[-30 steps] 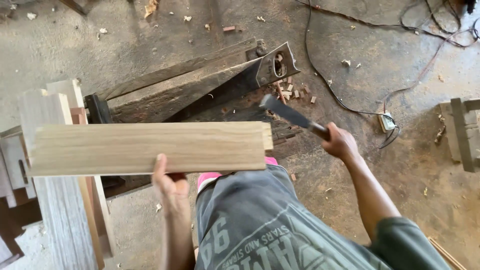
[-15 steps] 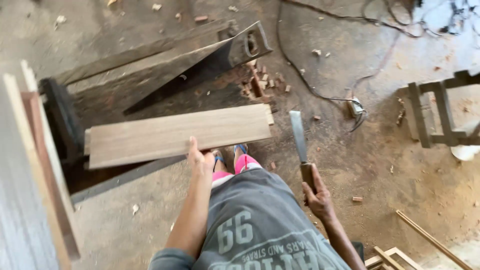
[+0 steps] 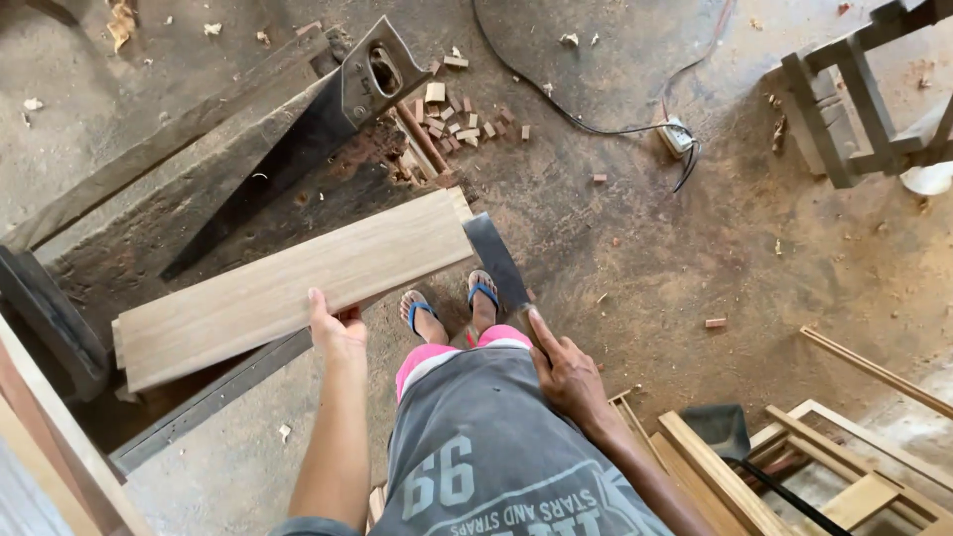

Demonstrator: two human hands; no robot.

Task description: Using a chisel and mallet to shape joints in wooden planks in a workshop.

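My left hand (image 3: 336, 328) grips the near edge of a long pale wooden board (image 3: 288, 283), which lies tilted across a dark workbench (image 3: 149, 218). My right hand (image 3: 568, 372) holds a flat dark metal blade tool (image 3: 496, 260) by its handle, the blade pointing away from me beside the board's right end. A handsaw (image 3: 328, 124) lies on the bench behind the board. My feet in blue sandals (image 3: 452, 303) stand on the dusty floor below the board.
Small wood offcuts (image 3: 452, 119) are scattered by the saw handle. A black cable runs to a power socket (image 3: 678, 137) on the floor. A wooden frame (image 3: 854, 109) stands at top right, loose timber strips (image 3: 794, 467) at bottom right, and planks (image 3: 40, 437) lean at left.
The view has swung left and down. The board has tilted and now rests lower on the bench. My right hand brought the blade tool in close beside the board's right end.
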